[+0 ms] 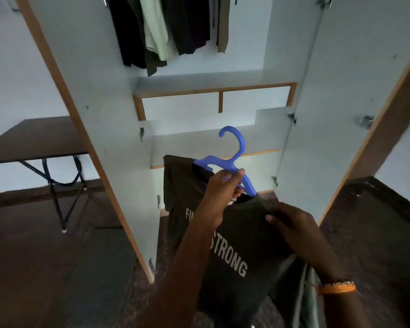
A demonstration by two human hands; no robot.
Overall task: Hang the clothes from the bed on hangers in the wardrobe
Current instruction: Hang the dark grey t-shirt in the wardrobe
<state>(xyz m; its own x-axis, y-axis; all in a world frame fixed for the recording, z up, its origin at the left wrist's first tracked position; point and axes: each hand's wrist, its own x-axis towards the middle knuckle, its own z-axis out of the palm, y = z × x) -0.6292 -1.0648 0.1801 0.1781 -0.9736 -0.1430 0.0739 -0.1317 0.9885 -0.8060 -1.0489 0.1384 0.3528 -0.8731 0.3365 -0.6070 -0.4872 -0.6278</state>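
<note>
One blue hanger [232, 159] in left hand's [220, 192] grip; right hand [291, 226] pinches one dark T-shirt [237, 252]

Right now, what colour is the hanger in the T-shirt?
The hanger is blue, clearest in the head view, against the dark olive T-shirt.

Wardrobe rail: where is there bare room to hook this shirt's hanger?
The hanging clothes crowd the left and middle. Bare room shows right of the brown garment, up to the wardrobe's right wall. The rail itself is out of view.
</note>
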